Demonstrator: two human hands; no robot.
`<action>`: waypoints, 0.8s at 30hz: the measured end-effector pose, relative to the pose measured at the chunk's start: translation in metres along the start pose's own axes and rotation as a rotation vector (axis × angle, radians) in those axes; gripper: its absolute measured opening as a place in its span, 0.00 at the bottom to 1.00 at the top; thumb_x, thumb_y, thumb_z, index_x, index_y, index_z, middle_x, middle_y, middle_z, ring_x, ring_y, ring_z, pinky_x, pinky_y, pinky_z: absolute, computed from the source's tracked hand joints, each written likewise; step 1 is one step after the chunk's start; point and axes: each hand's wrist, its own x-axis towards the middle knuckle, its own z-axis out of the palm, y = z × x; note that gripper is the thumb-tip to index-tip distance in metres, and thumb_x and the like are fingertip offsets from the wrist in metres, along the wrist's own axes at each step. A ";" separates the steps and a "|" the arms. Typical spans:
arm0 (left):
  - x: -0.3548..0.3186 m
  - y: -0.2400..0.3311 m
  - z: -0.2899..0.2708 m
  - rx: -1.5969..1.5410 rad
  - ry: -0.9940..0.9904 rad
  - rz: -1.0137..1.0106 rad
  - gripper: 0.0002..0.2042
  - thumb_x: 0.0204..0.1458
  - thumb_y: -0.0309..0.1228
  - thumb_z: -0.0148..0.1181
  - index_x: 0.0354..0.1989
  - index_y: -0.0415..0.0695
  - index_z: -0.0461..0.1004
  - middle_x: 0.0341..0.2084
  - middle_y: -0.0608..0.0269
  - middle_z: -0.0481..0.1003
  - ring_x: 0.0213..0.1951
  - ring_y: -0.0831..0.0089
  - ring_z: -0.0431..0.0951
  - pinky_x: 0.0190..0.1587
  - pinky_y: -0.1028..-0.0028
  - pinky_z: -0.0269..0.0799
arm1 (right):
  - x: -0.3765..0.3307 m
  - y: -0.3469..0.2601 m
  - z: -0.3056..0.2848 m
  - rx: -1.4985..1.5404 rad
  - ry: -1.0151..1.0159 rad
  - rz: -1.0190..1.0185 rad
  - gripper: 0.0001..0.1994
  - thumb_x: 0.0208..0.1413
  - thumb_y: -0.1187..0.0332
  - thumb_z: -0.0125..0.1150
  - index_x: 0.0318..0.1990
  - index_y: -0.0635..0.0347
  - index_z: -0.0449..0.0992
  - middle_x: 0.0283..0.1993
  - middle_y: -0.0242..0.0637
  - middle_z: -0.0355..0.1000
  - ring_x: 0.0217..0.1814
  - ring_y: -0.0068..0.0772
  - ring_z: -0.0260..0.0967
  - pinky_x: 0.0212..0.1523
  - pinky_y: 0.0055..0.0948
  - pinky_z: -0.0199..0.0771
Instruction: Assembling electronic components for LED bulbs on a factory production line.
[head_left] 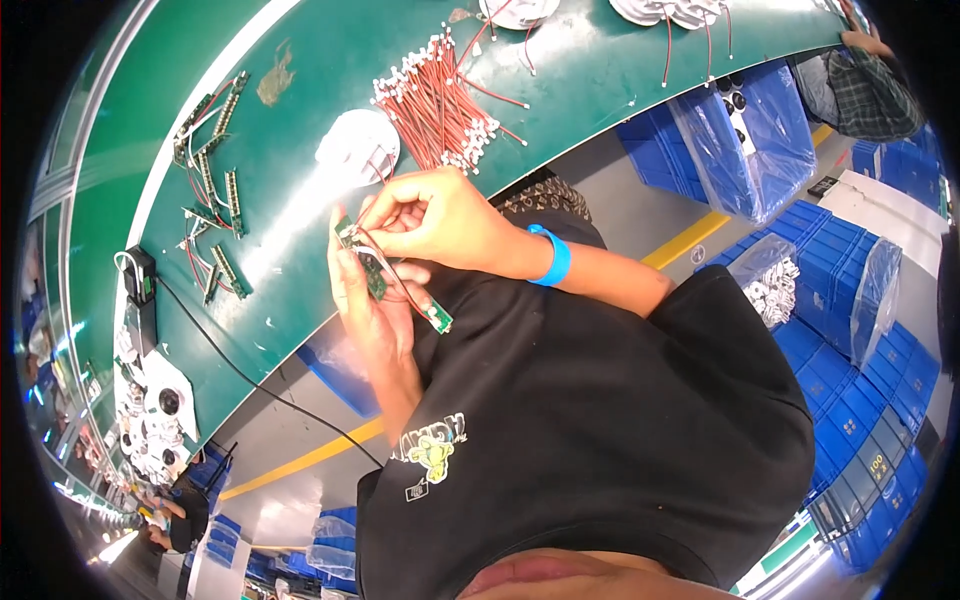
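Both my hands are together near the table edge, over a green circuit board assembly (375,278) with brown-red and white wires. My left hand (365,305) cradles the boards from below and the left. One small board end (440,318) sticks out past its fingers. Pinched fingers of my right hand (432,218), whose wrist wears a blue band (556,256), are on the wires or a connector at the upper board. Exactly which one they pinch is hidden. Just beyond the hands lies a round white plastic housing (362,142), with a thin red wire by it.
A heap of red wires with white connectors (435,110) lies on the green table (290,200). Several wired circuit boards (215,160) are at the left. A black cable (250,377) crosses the table edge. Blue crates (745,140) stand right; another person's sleeve (870,95) shows far right.
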 end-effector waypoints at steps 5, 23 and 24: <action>0.006 0.021 -0.009 -0.060 -0.247 0.052 0.34 0.63 0.51 0.45 0.69 0.38 0.49 0.45 0.53 0.72 0.19 0.80 0.70 0.15 0.85 0.60 | 0.010 -0.026 -0.018 -0.281 -0.173 0.001 0.08 0.50 0.71 0.67 0.38 0.61 0.82 0.34 0.30 0.76 0.29 0.14 0.67 0.27 0.16 0.64; 0.103 0.082 0.001 0.685 -0.203 0.311 0.46 0.38 0.20 0.69 0.69 0.45 0.50 0.47 0.50 0.74 0.45 0.69 0.76 0.49 0.70 0.74 | 0.013 -0.042 -0.048 -0.040 0.118 -0.120 0.21 0.66 0.63 0.49 0.62 0.64 0.64 0.55 0.43 0.71 0.48 0.26 0.72 0.46 0.28 0.75; 0.117 0.098 0.005 0.599 -0.217 0.335 0.42 0.40 0.23 0.67 0.68 0.45 0.53 0.46 0.53 0.75 0.44 0.69 0.76 0.48 0.70 0.74 | 0.008 -0.045 -0.061 -0.117 0.222 -0.185 0.20 0.66 0.63 0.49 0.60 0.64 0.66 0.53 0.42 0.72 0.46 0.25 0.72 0.46 0.27 0.74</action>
